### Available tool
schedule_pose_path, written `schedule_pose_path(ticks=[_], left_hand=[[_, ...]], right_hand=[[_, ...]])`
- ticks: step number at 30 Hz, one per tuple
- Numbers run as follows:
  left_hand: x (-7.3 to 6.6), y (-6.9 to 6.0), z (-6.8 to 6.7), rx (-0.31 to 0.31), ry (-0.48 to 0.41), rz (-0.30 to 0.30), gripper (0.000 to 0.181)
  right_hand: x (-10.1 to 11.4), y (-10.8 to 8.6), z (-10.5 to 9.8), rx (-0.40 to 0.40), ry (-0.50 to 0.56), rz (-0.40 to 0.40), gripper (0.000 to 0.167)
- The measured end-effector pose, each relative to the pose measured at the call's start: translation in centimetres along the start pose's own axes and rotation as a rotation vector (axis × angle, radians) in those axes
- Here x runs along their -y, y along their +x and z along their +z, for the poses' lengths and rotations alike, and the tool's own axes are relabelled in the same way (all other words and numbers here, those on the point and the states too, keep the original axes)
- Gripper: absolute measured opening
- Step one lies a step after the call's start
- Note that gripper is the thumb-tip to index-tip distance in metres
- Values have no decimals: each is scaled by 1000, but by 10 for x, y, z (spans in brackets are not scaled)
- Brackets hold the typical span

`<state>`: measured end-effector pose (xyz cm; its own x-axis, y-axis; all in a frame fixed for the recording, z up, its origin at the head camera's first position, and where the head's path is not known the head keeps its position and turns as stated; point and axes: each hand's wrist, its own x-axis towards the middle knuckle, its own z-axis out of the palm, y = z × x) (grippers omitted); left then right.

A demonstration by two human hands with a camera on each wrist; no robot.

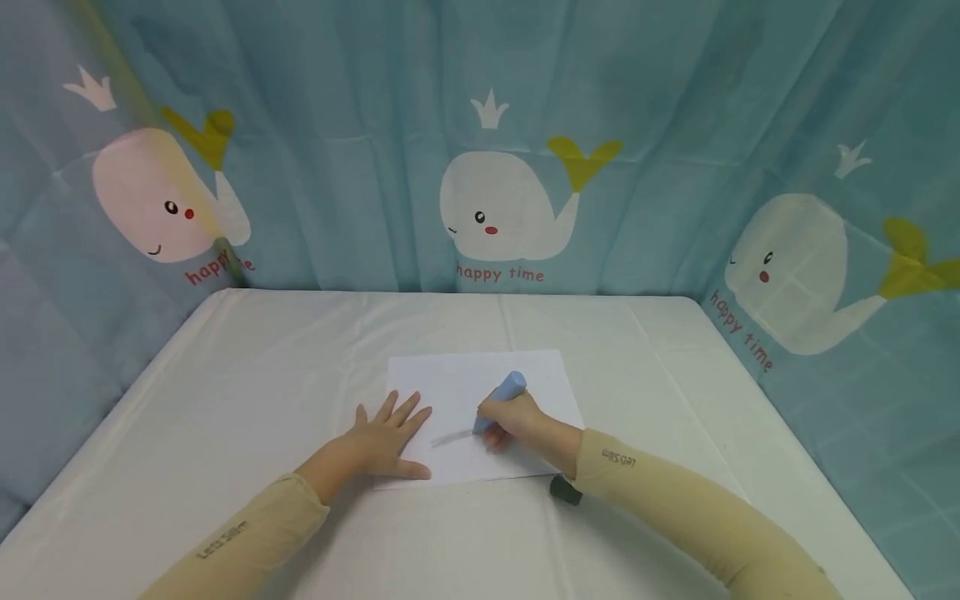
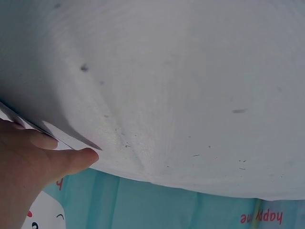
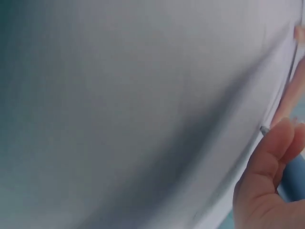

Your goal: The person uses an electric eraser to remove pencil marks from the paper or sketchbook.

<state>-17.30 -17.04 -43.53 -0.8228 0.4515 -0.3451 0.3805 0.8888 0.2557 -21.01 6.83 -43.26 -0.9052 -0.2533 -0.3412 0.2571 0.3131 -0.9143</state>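
A white sheet of paper (image 1: 480, 371) lies on the white-covered table. My left hand (image 1: 384, 442) rests on its left side, fingers spread. In the left wrist view, the left hand's thumb (image 2: 76, 160) shows by the sheet's edge. Over the middle of the sheet, my right hand (image 1: 513, 414) grips a thick blue marker (image 1: 512, 385), tilted, its lower end toward the paper. A short grey tip (image 3: 265, 130) pokes out past the right hand's fingers (image 3: 267, 152) in the right wrist view. From the marker's lower end, a thin grey line (image 1: 450, 437) runs left across the paper.
A small dark piece (image 1: 566, 490), possibly a cap, lies just below the sheet's lower right corner, by the right sleeve (image 1: 660, 483). The white tablecloth (image 1: 300, 350) spreads around the paper. Blue curtains (image 1: 337, 208) with printed whales stand behind and beside the table.
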Motion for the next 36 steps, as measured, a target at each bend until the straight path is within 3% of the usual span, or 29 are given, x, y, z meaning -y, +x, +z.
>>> schedule_pose_path(ticks=[36], left_hand=[[-1, 3, 1, -1, -4, -4, 102]], right_hand=[[-1, 2, 0, -14, 13, 33, 10]])
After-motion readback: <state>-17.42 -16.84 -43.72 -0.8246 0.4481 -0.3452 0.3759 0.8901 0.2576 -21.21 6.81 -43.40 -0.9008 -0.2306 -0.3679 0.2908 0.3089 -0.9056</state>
